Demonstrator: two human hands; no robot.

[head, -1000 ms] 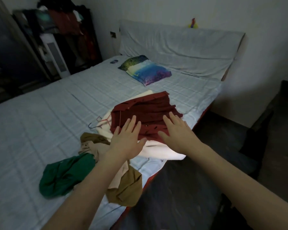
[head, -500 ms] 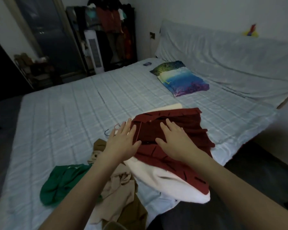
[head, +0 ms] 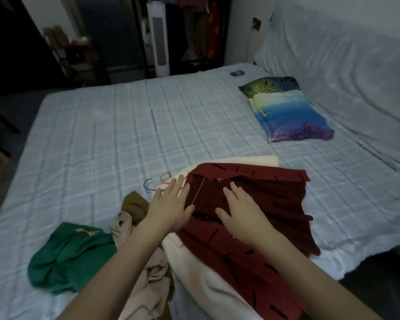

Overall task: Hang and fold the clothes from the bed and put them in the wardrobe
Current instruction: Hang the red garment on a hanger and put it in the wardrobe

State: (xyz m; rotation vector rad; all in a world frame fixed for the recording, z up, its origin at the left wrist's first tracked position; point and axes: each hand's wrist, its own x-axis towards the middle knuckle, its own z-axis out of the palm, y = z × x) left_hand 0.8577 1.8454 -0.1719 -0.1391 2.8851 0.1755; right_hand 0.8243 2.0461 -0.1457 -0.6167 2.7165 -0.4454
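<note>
A dark red patterned shirt (head: 270,204) lies spread over a cream garment (head: 208,287) near the bed's front edge. My left hand (head: 171,209) lies flat with straight fingers on the shirt's left side, beside a thin red hanger wire (head: 198,191) inside the collar. My right hand (head: 243,215) presses flat on the shirt's middle. A red hook (head: 165,176) and a blue hook (head: 147,184) of hangers stick out on the sheet left of the shirt. A green garment (head: 72,255), a beige one (head: 148,282) and a brown one (head: 134,205) lie crumpled to the left.
The bed (head: 102,144) has a pale checked sheet, with a colourful pillow (head: 286,109) at the back right and a small dark object (head: 237,73) near the headboard. An open wardrobe with hanging clothes (head: 203,28) and a white tower fan (head: 160,38) stand beyond the bed.
The view has swung left and come closer over the bed. Both hands have slid forward on the red shirt toward its collar, still flat.
</note>
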